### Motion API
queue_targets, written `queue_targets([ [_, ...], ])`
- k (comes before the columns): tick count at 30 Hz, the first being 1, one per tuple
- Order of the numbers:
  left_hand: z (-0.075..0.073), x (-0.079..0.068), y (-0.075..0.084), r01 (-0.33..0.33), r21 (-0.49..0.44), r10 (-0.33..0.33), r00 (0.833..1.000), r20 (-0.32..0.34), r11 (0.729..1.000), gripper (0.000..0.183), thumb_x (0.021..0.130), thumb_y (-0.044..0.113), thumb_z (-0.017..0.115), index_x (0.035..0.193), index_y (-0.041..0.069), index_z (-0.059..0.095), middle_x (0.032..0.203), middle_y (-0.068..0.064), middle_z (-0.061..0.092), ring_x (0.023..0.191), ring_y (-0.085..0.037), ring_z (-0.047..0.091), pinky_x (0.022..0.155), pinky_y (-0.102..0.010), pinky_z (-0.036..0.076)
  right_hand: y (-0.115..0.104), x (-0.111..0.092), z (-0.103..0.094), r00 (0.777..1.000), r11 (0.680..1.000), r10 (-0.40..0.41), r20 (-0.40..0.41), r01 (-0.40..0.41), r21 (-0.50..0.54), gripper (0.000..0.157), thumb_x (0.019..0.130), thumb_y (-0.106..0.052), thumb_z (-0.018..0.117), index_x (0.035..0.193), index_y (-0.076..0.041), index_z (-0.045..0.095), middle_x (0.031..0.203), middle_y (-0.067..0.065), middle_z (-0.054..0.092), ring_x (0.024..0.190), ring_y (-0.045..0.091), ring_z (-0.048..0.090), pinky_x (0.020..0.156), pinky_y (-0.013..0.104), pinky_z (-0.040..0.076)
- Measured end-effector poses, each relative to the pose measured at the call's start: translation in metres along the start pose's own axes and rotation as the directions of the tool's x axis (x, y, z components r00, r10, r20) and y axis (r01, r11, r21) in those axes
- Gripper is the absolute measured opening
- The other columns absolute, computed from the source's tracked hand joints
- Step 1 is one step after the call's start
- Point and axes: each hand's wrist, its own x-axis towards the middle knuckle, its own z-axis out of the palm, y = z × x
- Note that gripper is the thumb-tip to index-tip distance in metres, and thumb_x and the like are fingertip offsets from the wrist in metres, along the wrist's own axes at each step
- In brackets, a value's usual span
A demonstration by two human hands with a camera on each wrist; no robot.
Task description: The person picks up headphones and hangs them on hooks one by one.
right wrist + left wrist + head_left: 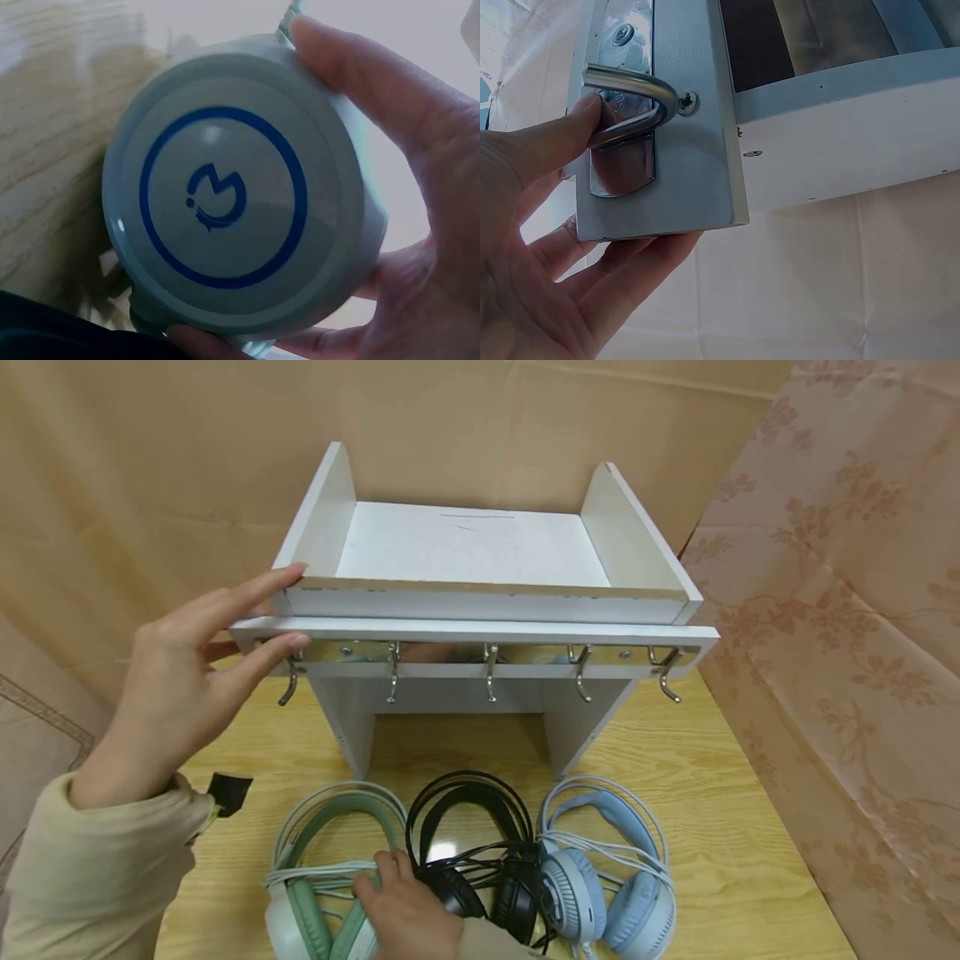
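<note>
My left hand (180, 668) grips the left end of a white hook rail (465, 630) on the front of a white shelf unit (480, 552). In the left wrist view, its thumb lies against the end metal hook (634, 81), with fingers under the board's end. Below, my right hand (412, 910) holds the right ear cup of a pair of green headphones (309, 914) lying on the table. The right wrist view shows thumb and fingers round the rim of that ear cup (225, 247), which bears a blue ring and logo.
Black headphones (453, 893) lie right beside the right hand, with light blue headphones (573, 893) farther right. Their cables are bundled. Several metal hooks (491, 672) line the rail. Wood-grain table (742, 827) lies beneath; beige cloth (187, 460) hangs behind, patterned cloth (862, 610) at right.
</note>
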Motion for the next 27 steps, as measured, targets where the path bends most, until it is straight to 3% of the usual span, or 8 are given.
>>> queue_targets([
  [5,-0.001,-0.001,0.0,-0.002,-0.002,0.002,1.0,-0.001,1.0,0.057,0.077,0.005,0.073,0.127,0.029,0.057,0.104,0.022,0.06,0.086,0.011,0.054,0.075,0.004,0.044,-0.004,0.001,0.005,0.996,0.994,-0.017,-0.083,0.007,-0.111,0.069,0.065,-0.058,0.075,0.114,-0.015,0.051,0.113,0.007,0.041,0.105,0.018,0.039,0.053,0.009,0.038],
  [12,-0.001,-0.001,0.001,0.0,0.008,0.0,1.0,0.004,1.0,0.058,0.078,0.006,0.073,0.128,0.03,0.057,0.106,0.02,0.061,0.087,0.011,0.053,0.076,0.004,0.043,-0.005,0.002,0.009,0.99,0.989,-0.026,-0.141,0.005,-0.147,0.064,0.065,-0.06,0.074,0.109,-0.018,0.054,0.104,0.002,0.041,0.089,0.009,0.037,0.048,0.009,0.03],
  [19,0.0,0.0,0.0,-0.007,0.011,0.007,1.0,0.004,1.0,0.059,0.077,0.005,0.073,0.128,0.029,0.056,0.111,-0.003,0.067,0.086,0.013,0.053,0.076,0.004,0.043,-0.001,0.0,0.011,0.989,0.995,-0.064,-0.136,0.052,-0.087,0.061,0.069,-0.058,0.072,0.111,-0.017,0.055,0.107,0.004,0.043,0.091,0.009,0.037,0.048,0.007,0.03],
  [27,0.0,-0.001,0.001,0.006,0.002,-0.006,1.0,0.003,1.0,0.058,0.078,0.006,0.073,0.128,0.03,0.056,0.102,0.031,0.055,0.087,0.011,0.053,0.076,0.005,0.042,0.001,0.0,0.013,0.977,0.991,-0.11,-0.185,0.093,-0.1,0.06,0.068,-0.059,0.072,0.109,-0.018,0.055,0.111,0.004,0.043,0.099,0.01,0.04,0.047,0.002,0.027],
])
